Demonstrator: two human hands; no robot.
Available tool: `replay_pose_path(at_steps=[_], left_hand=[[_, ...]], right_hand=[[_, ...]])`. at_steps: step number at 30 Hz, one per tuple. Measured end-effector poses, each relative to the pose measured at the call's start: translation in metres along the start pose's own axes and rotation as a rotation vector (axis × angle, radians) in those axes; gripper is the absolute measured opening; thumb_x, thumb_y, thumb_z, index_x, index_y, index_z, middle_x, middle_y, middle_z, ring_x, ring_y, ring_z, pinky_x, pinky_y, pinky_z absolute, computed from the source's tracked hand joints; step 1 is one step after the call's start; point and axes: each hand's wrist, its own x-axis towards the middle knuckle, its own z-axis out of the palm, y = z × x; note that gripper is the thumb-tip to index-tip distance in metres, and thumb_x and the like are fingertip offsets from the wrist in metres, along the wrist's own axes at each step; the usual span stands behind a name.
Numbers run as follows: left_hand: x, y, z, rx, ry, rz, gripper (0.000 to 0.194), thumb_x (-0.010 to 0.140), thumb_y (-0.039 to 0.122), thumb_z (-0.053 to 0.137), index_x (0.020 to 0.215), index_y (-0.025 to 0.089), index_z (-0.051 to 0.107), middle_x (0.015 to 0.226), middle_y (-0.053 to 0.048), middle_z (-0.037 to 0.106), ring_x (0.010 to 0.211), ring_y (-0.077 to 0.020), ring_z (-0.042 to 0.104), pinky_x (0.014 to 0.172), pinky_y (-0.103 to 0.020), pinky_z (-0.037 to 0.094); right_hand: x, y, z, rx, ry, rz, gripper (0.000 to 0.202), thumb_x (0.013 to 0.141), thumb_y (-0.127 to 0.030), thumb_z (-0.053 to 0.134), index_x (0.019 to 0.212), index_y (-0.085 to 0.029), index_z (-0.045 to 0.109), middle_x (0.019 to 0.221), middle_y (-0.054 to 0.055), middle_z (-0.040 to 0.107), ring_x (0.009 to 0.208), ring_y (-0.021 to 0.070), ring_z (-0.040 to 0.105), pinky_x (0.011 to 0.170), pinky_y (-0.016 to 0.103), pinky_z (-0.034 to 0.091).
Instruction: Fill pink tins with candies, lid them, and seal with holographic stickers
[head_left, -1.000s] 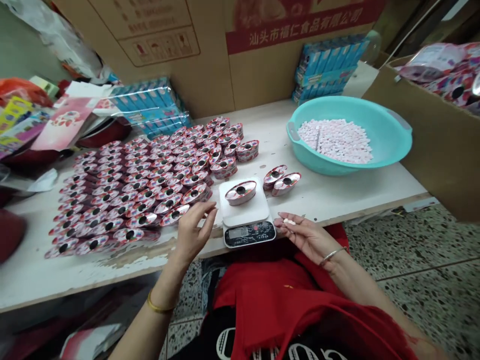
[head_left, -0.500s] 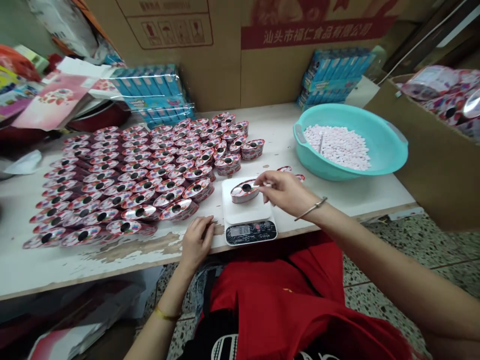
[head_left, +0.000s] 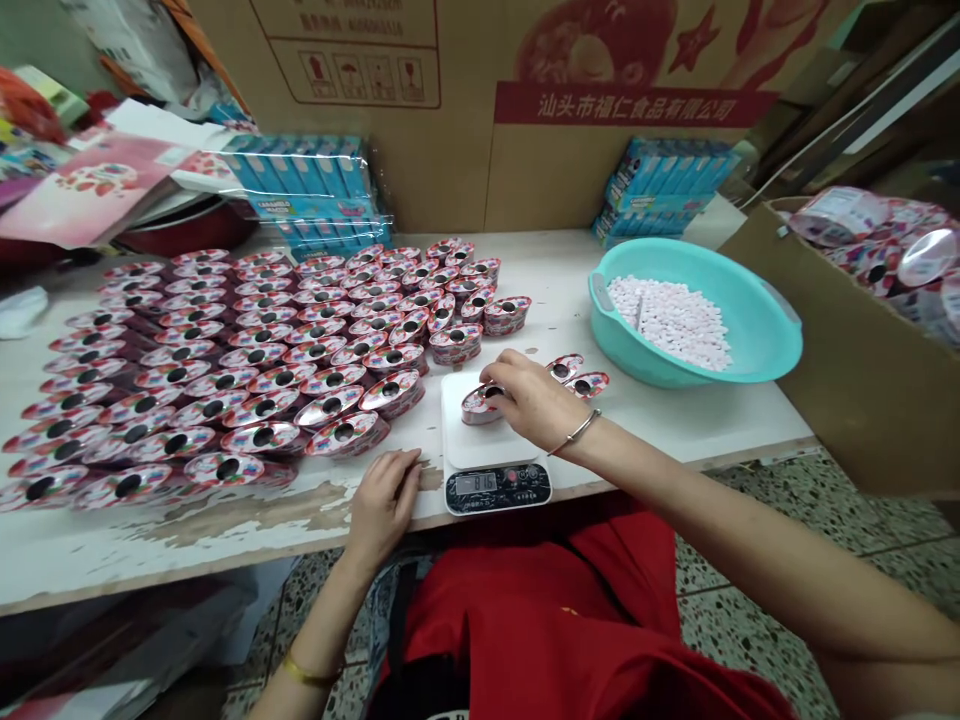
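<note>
A white digital kitchen scale (head_left: 489,456) with a lit display reading about 81.6 stands at the table's front edge. On it rests one oval candy pack (head_left: 474,408), red and white, with a dark round hole in its top. My right hand (head_left: 536,400) is over the pack, thumb and fingers closed together at the hole. Whatever they pinch is hidden. Resting on the table edge left of the scale, my left hand (head_left: 386,495) has loosely bent fingers, thumb apart, and holds nothing. Two similar packs (head_left: 586,385) lie behind my right wrist.
Rows of oval packs (head_left: 262,405) cover the table's left side. A turquoise basin (head_left: 765,325) with small pale candies (head_left: 675,320) stands at right. Wrapped blue boxes (head_left: 307,190) stand before a big carton (head_left: 457,170). An open carton (head_left: 832,370) of packs is at far right.
My right hand has moved left from the pack's right end to over its hole. The scale reading has changed slightly. My left hand stays by the scale; the view has tilted up a little.
</note>
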Motion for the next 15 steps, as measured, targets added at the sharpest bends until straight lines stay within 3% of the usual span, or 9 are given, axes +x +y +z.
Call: replay_pose_path(at_steps=[3, 5, 8, 10, 13, 15], left_hand=[[0.0, 0.001, 0.0, -0.009, 0.0, -0.008, 0.024, 0.092, 0.028, 0.048, 0.11, 0.019, 0.062, 0.098, -0.008, 0.066, 0.093, -0.0194, 0.063, 0.084, -0.034, 0.051], [0.001, 0.002, 0.0, -0.013, 0.005, -0.011, 0.023, 0.092, 0.027, 0.049, 0.109, 0.019, 0.062, 0.098, -0.008, 0.066, 0.092, -0.0191, 0.062, 0.084, -0.034, 0.05], [0.002, 0.005, -0.001, -0.018, 0.006, -0.017, 0.022, 0.092, 0.025, 0.05, 0.108, 0.018, 0.062, 0.096, -0.008, 0.066, 0.09, -0.0182, 0.061, 0.082, -0.032, 0.05], [0.002, 0.006, -0.001, -0.023, 0.002, -0.023, 0.021, 0.091, 0.025, 0.051, 0.107, 0.017, 0.063, 0.093, -0.007, 0.066, 0.088, -0.0177, 0.061, 0.081, -0.032, 0.049], [0.004, 0.007, -0.001, -0.013, 0.002, -0.033, 0.021, 0.091, 0.025, 0.051, 0.105, 0.017, 0.064, 0.092, -0.007, 0.065, 0.087, -0.0174, 0.061, 0.081, -0.031, 0.049], [0.004, 0.007, -0.001, 0.0, 0.002, -0.036, 0.021, 0.091, 0.026, 0.05, 0.105, 0.017, 0.064, 0.092, -0.007, 0.065, 0.086, -0.0173, 0.061, 0.08, -0.031, 0.049]], right_hand=[[0.002, 0.01, -0.019, 0.033, 0.112, -0.062, 0.015, 0.084, -0.009, 0.058, 0.095, -0.014, 0.067, 0.101, 0.008, 0.06, 0.089, 0.0157, 0.057, 0.084, 0.031, 0.046], [0.003, 0.033, -0.048, 0.018, 0.255, -0.056, 0.017, 0.086, -0.018, 0.057, 0.098, -0.013, 0.068, 0.101, 0.007, 0.062, 0.089, 0.0147, 0.057, 0.082, 0.031, 0.045], [0.0, 0.102, -0.104, -0.172, 0.513, 0.2, 0.034, 0.091, -0.026, 0.048, 0.108, -0.004, 0.067, 0.104, 0.012, 0.065, 0.094, 0.0146, 0.057, 0.079, 0.032, 0.041], [-0.006, 0.164, -0.133, -0.385, 0.53, 0.497, 0.035, 0.086, -0.022, 0.054, 0.116, -0.006, 0.066, 0.111, 0.014, 0.065, 0.098, 0.0178, 0.059, 0.088, 0.035, 0.04], [-0.017, 0.249, -0.146, -0.51, 0.171, 0.871, 0.048, 0.081, -0.022, 0.064, 0.126, -0.006, 0.059, 0.124, 0.024, 0.06, 0.106, 0.0269, 0.058, 0.09, 0.038, 0.043], [-0.021, 0.283, -0.136, -0.459, -0.094, 0.954, 0.053, 0.08, -0.025, 0.068, 0.127, -0.005, 0.057, 0.12, 0.023, 0.062, 0.099, 0.026, 0.061, 0.084, 0.035, 0.045]])
